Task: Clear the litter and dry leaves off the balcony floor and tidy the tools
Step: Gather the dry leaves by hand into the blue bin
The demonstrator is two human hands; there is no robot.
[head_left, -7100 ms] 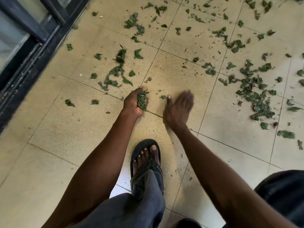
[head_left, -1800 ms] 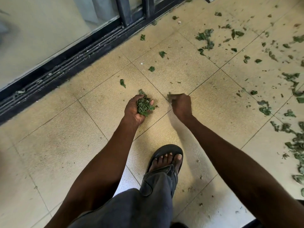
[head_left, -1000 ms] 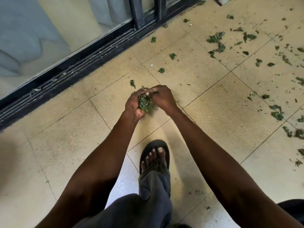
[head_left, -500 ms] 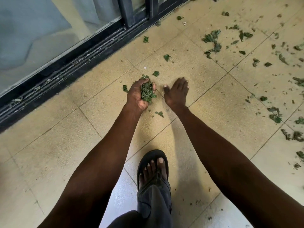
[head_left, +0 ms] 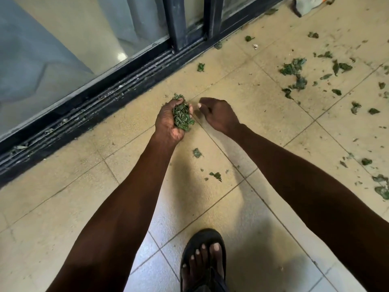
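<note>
My left hand cups a clump of leaves just off the door track. Right hand beside it, fingers curled, empty. Loose leaves scattered farther from the track.

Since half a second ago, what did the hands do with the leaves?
The right hand was flat with straight fingers by the floor; now its fingers are curled beside the left hand, and whether it pinches a leaf cannot be told. A few leaf bits lie under the arms. The left hand grips the same bunch of leaves. The sandalled foot stayed put.
</note>
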